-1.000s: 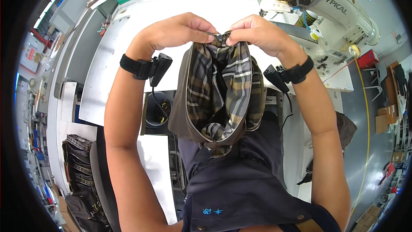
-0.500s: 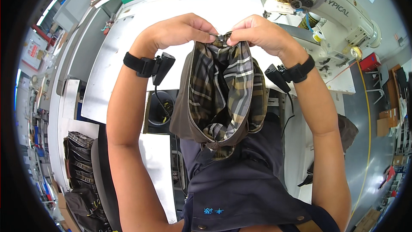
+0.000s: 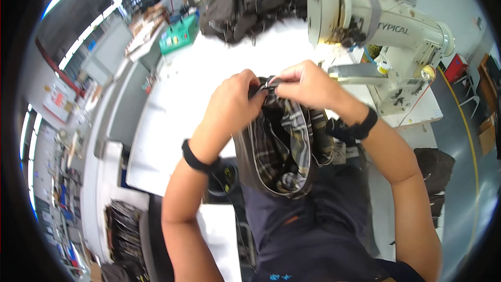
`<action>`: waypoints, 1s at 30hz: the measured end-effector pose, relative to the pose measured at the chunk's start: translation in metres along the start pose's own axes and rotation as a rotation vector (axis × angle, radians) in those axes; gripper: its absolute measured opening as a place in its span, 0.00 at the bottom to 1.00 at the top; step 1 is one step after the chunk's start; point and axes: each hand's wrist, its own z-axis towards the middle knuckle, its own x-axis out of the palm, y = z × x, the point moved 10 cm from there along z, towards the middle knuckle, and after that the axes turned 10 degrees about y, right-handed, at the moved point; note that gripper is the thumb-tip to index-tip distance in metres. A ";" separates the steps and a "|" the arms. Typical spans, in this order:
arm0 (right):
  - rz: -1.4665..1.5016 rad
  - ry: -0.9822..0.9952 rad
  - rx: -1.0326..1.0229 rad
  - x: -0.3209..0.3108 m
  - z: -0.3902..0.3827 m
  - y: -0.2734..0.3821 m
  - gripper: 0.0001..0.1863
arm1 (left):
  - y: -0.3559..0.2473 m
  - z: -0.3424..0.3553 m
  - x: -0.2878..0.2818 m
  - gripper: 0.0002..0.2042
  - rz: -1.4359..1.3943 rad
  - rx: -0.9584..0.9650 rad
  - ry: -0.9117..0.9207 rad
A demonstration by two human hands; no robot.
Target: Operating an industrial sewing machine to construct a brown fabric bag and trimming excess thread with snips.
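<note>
A dark brown fabric bag (image 3: 244, 151) with a plaid lining (image 3: 269, 149) hangs in front of me, its zipped mouth spread wide. My left hand (image 3: 234, 99) pinches the far end of the opening from the left. My right hand (image 3: 308, 87) grips the same end from the right, thumb and fingers closed on the zipper edge. Both hands nearly meet there, and the fabric between the fingertips is partly hidden. The lower part of the bag hangs over my lap. Each wrist wears a black strap.
A cream sewing machine (image 3: 386, 26) stands at the right of the white table (image 3: 177, 120). Dark bags are piled (image 3: 250, 5) at the far side, near a green box (image 3: 179, 35). More plaid-lined pieces (image 3: 124, 230) lie at lower left; dark fabric (image 3: 436, 169) hangs at right.
The view has tilted up, so more of the machine and the bag pile shows. My hands and the bag sit lower in the picture, and my left hand has turned more upright.
</note>
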 end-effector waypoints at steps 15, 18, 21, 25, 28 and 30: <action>-0.310 -0.368 -0.418 0.003 -0.029 0.043 0.19 | 0.034 -0.017 0.018 0.17 -0.999 -0.296 0.077; -0.361 -0.433 -0.621 0.003 -0.037 0.081 0.22 | 0.022 -0.012 -0.006 0.13 -0.893 -0.219 -0.049; -0.503 -0.535 -0.615 -0.009 -0.040 0.108 0.21 | -0.010 -0.020 -0.070 0.15 -0.584 0.038 -0.455; -0.618 -0.335 -0.185 -0.027 -0.017 0.081 0.16 | -0.011 -0.025 -0.119 0.16 -0.220 0.090 -0.757; -0.437 -0.034 0.085 -0.026 -0.018 0.010 0.14 | 0.044 -0.023 -0.103 0.15 -0.376 -0.015 -0.719; -0.329 0.054 0.098 -0.016 -0.028 -0.034 0.16 | 0.084 -0.027 -0.073 0.16 -0.439 -0.102 -0.694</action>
